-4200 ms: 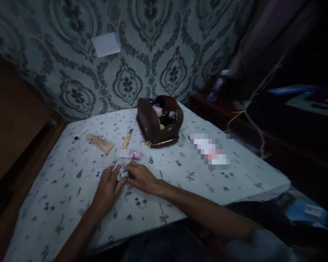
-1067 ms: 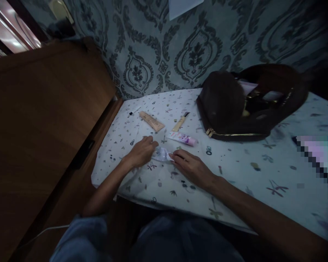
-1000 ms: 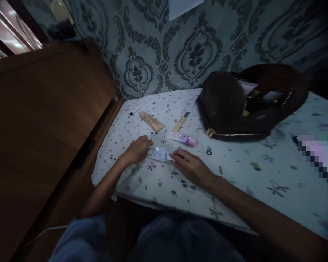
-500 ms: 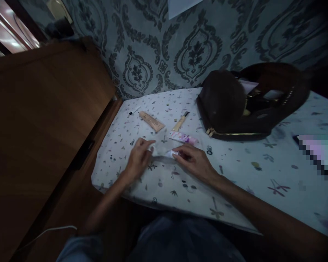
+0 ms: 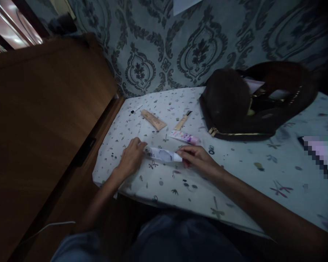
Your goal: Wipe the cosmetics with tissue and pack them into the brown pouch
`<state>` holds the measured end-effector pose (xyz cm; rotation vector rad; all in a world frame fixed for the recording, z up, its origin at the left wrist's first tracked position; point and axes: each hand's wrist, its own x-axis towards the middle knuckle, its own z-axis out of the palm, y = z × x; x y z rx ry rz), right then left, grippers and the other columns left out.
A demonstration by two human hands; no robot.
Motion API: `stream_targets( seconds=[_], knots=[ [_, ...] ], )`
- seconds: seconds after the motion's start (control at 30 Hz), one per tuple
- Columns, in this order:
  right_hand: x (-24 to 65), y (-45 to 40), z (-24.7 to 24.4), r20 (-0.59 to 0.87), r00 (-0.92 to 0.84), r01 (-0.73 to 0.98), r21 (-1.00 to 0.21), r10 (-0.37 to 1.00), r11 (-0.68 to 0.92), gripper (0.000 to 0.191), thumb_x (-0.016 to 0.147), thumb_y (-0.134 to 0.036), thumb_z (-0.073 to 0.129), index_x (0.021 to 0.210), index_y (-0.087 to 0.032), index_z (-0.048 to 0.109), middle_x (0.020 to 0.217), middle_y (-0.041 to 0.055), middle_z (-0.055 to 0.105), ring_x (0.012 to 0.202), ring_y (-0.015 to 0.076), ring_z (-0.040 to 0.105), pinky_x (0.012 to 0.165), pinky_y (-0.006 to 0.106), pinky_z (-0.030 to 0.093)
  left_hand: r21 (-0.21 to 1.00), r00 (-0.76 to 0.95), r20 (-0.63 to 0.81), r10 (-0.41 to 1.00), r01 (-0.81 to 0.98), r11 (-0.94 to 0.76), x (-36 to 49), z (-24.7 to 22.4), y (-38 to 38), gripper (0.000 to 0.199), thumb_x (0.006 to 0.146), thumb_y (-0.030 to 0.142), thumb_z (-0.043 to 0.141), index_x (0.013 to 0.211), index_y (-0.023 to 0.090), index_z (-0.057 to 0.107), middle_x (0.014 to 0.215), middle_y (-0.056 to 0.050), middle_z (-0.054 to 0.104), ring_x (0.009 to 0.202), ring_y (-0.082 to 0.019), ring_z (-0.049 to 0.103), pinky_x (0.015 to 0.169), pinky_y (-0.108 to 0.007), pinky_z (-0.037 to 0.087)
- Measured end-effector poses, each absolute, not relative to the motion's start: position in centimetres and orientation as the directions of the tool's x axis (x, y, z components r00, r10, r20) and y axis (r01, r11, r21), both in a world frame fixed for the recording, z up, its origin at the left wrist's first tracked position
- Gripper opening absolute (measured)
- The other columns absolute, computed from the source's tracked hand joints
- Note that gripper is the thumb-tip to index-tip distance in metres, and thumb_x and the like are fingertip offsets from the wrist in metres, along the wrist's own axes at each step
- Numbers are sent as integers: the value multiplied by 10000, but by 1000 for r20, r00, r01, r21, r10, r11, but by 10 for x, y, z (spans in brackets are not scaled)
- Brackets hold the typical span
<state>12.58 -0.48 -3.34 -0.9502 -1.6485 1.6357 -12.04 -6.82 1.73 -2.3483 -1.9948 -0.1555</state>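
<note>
A white squeeze tube [image 5: 163,154] lies level between my hands, low over the patterned tablecloth. My left hand [image 5: 133,154] has its fingers closed on the tube's left end. At the capped right end, my right hand [image 5: 198,158] pinches the cap between thumb and fingers. Just beyond it rests a white and purple tube with a pink cap [image 5: 185,137]. Farther back are a beige tube [image 5: 153,120] and a slim tan item with a dark end [image 5: 183,121]. A thin white stick with a black tip [image 5: 136,109] lies at the back left.
An open dark brown bag [image 5: 235,105] with a gold zipper stands on the right of the tablecloth [image 5: 235,174]. A blurred-out device [image 5: 322,153] lies at the far right. Wooden furniture [image 5: 43,116] borders the left; patterned wallpaper [image 5: 150,51] rises behind.
My hands have moved slightly apart, and the white tube between them shows more of its length and printed side. The view has shifted slightly.
</note>
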Motion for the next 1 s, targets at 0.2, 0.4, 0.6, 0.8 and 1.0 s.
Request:
stream_targets(
  seconds=[0.2,0.4,0.6,0.8,1.0],
  knots=[
    [126,-2,-44,-26,-604,197,-973,797,117,385,833,-555,586,786,-178,648,570,4,591,522,147,544,495,263,413,231,143,142,979,957,-173,-139,4,-58,181,954,201,425,1020,187,594,967,-26,488,876,-163,522,792,-280,458],
    [128,2,-55,351,-551,319,-750,757,579,185,821,-278,644,977,-199,706,836,49,652,635,161,589,572,292,495,250,21,146,989,966,-57,-124,-2,-52,247,924,144,434,1103,206,592,998,-29,501,894,-173,524,785,-290,456],
    [127,1,-58,395,-565,320,-705,724,634,142,850,-244,626,958,-202,707,781,36,627,641,169,602,605,300,520,273,203,194,960,929,-252,-73,-10,-64,312,936,140,401,1192,238,552,1100,-57,530,1015,-199,527,830,-306,479],
    [127,-2,-56,417,-578,304,-688,702,659,130,852,-206,599,928,-199,705,780,36,608,648,171,596,613,299,515,193,256,124,959,941,-276,-53,-26,-65,353,951,130,391,1270,219,512,1119,-66,550,1033,-202,523,827,-309,483],
    [127,-2,-54,421,-582,282,-698,696,658,183,888,-279,599,1003,-198,715,792,49,617,649,168,592,602,291,516,138,124,73,990,981,-134,-87,-23,-56,318,937,111,389,1171,210,581,1096,-74,558,1024,-218,512,790,-326,477]
  ],
)
